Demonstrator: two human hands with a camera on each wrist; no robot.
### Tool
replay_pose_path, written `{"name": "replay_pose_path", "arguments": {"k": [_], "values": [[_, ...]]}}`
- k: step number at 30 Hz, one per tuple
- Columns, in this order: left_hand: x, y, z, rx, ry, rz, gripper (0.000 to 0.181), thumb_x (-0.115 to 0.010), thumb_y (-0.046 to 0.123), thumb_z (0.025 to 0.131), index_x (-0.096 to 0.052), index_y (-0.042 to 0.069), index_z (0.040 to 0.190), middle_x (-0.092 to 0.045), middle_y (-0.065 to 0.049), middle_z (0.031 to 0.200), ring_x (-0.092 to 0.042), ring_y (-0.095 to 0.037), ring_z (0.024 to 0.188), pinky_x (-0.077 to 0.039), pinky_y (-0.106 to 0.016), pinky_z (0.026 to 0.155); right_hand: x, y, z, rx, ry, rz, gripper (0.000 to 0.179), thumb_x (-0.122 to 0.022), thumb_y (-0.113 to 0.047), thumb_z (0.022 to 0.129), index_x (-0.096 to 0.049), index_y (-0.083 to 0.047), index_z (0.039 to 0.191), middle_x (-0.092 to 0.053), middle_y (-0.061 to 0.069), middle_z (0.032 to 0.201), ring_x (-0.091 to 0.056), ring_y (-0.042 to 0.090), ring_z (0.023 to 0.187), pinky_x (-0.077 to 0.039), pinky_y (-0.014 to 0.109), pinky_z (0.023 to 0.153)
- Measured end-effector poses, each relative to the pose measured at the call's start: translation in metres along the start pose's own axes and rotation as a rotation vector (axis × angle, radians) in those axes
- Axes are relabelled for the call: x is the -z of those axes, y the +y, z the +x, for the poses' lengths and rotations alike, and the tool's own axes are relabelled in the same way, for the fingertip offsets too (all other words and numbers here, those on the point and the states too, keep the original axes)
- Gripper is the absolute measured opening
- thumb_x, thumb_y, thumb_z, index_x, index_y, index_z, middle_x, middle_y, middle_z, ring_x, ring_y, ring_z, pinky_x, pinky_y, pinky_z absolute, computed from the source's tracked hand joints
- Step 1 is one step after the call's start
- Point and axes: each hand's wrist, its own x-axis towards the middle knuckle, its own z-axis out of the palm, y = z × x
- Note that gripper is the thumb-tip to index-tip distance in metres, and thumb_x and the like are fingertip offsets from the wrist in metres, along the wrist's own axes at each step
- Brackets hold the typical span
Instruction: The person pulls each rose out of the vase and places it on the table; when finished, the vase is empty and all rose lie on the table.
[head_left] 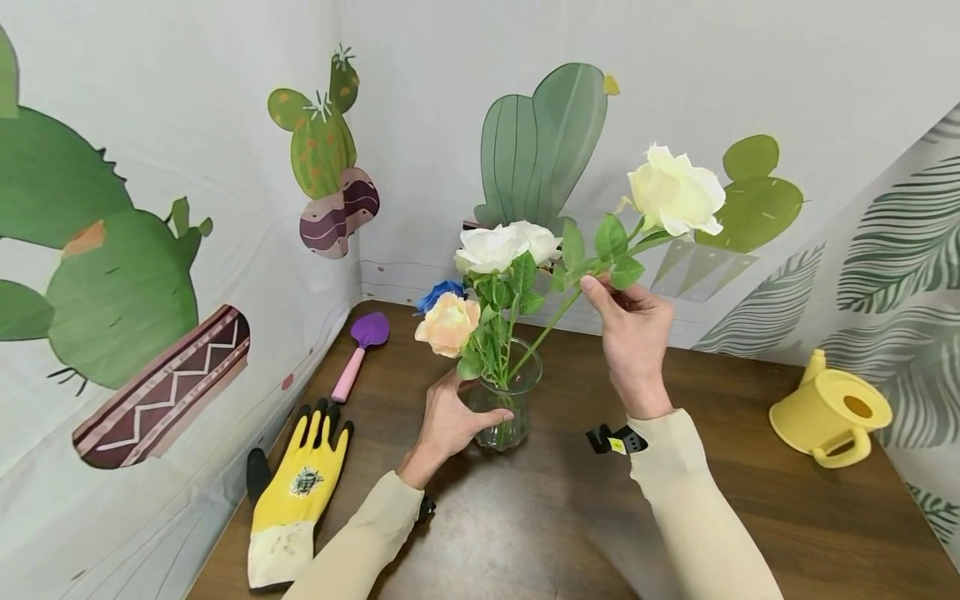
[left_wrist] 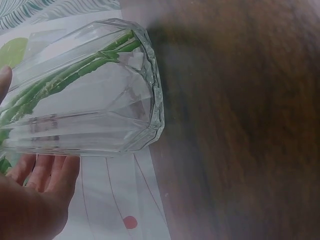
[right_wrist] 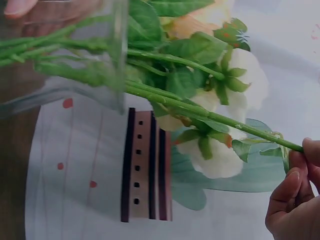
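Observation:
A clear glass vase [head_left: 522, 408] with faceted sides [left_wrist: 100, 125] stands on the table, holding several green stems. My left hand [head_left: 447, 419] holds it from the left, thumb across the front and fingers on the other side. In the vase are white roses [head_left: 491, 248], a peach rose [head_left: 448, 325] and a blue flower [head_left: 441, 293], partly hidden behind. Up to the right, my right hand [head_left: 633, 337] pinches the leafy stem [right_wrist: 215, 117] of another white rose [head_left: 675, 193]. That stem slants down through the vase's mouth, its bloom leaning right.
Left on the brown table [head_left: 510, 525] lie a yellow and black work glove [head_left: 300, 483] and a small trowel [head_left: 369, 331] with purple blade and pink handle. A yellow watering can [head_left: 821, 412] stands at the right. Behind hangs a cactus-print cloth [head_left: 427, 108].

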Motion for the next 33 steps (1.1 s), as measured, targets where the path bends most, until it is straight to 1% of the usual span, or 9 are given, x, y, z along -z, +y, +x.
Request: {"name": "replay_pose_path", "arguments": {"k": [5,8,11,18,22,26,28,30,33], "values": [[0.0,-0.001,-0.001,-0.023,0.004,0.029,0.094,-0.106,0.032,0.069,-0.065,0.01,0.15,-0.074,-0.014,0.143,-0.077,-0.039,0.12,-0.066,-0.052,0.103,0.003,-0.01,0.008,0.042,0.017,0.021,0.009,-0.083,0.0,0.093,-0.084,-0.007,0.087,-0.08,-0.011,0.081,-0.069,0.001,0.075,-0.058,0.017,0.074],[0.0,-0.001,-0.001,-0.032,0.007,0.045,0.094,-0.106,0.033,0.069,-0.065,0.01,0.15,-0.075,-0.013,0.142,-0.078,-0.037,0.118,-0.066,-0.051,0.101,0.004,-0.017,0.012,0.057,0.043,0.046,0.013,-0.083,0.002,0.092,-0.085,-0.009,0.085,-0.08,-0.011,0.079,-0.07,0.0,0.073,-0.058,0.016,0.073],[0.0,-0.001,0.0,-0.023,0.006,0.047,0.095,-0.106,0.033,0.068,-0.065,0.012,0.151,-0.075,-0.012,0.143,-0.078,-0.034,0.118,-0.066,-0.05,0.101,0.007,-0.024,0.015,0.064,0.075,0.076,0.012,-0.084,0.002,0.09,-0.085,-0.009,0.085,-0.079,-0.01,0.077,-0.068,0.001,0.071,-0.058,0.015,0.073],[-0.001,-0.001,0.001,-0.01,0.006,0.041,0.093,-0.107,0.03,0.066,-0.067,0.013,0.149,-0.075,-0.011,0.142,-0.078,-0.033,0.119,-0.066,-0.05,0.103,0.013,-0.043,0.021,0.075,0.153,0.201,0.01,-0.084,0.007,0.088,-0.084,-0.002,0.085,-0.078,-0.001,0.075,-0.066,0.006,0.064,-0.058,0.018,0.068],[-0.001,-0.001,0.001,-0.004,0.001,0.034,0.094,-0.107,0.03,0.066,-0.066,0.013,0.149,-0.075,-0.011,0.142,-0.078,-0.033,0.119,-0.066,-0.049,0.103,0.02,-0.053,0.025,0.157,0.153,0.247,0.002,-0.084,0.009,0.088,-0.082,0.008,0.089,-0.078,0.001,0.074,-0.067,0.009,0.063,-0.057,0.019,0.066],[-0.001,-0.002,0.001,-0.004,0.002,0.028,0.094,-0.107,0.03,0.067,-0.066,0.013,0.149,-0.074,-0.01,0.143,-0.078,-0.032,0.119,-0.066,-0.048,0.103,0.031,-0.063,0.028,0.208,0.148,0.259,0.006,-0.084,0.009,0.087,-0.081,0.013,0.09,-0.077,0.004,0.072,-0.065,0.012,0.063,-0.056,0.02,0.066],[0.0,-0.002,0.001,-0.006,0.0,0.022,0.094,-0.107,0.03,0.067,-0.066,0.013,0.149,-0.074,-0.01,0.144,-0.078,-0.032,0.119,-0.066,-0.048,0.104,0.037,-0.067,0.029,0.202,0.158,0.274,0.006,-0.085,0.01,0.086,-0.08,0.014,0.087,-0.076,0.007,0.071,-0.064,0.014,0.062,-0.054,0.021,0.064],[0.0,-0.002,0.001,-0.004,-0.004,0.016,0.093,-0.107,0.03,0.067,-0.066,0.013,0.149,-0.074,-0.011,0.144,-0.078,-0.032,0.12,-0.066,-0.048,0.104,0.043,-0.07,0.029,0.193,0.165,0.249,0.005,-0.085,0.01,0.085,-0.08,0.012,0.086,-0.075,0.007,0.069,-0.062,0.014,0.06,-0.053,0.021,0.063],[0.001,-0.001,0.001,0.002,-0.007,0.007,0.094,-0.107,0.03,0.067,-0.065,0.013,0.15,-0.073,-0.011,0.146,-0.078,-0.033,0.121,-0.066,-0.047,0.105,0.053,-0.071,0.028,0.149,0.178,0.205,0.006,-0.086,0.01,0.084,-0.08,0.01,0.082,-0.073,0.007,0.068,-0.06,0.015,0.059,-0.052,0.021,0.062]]}}
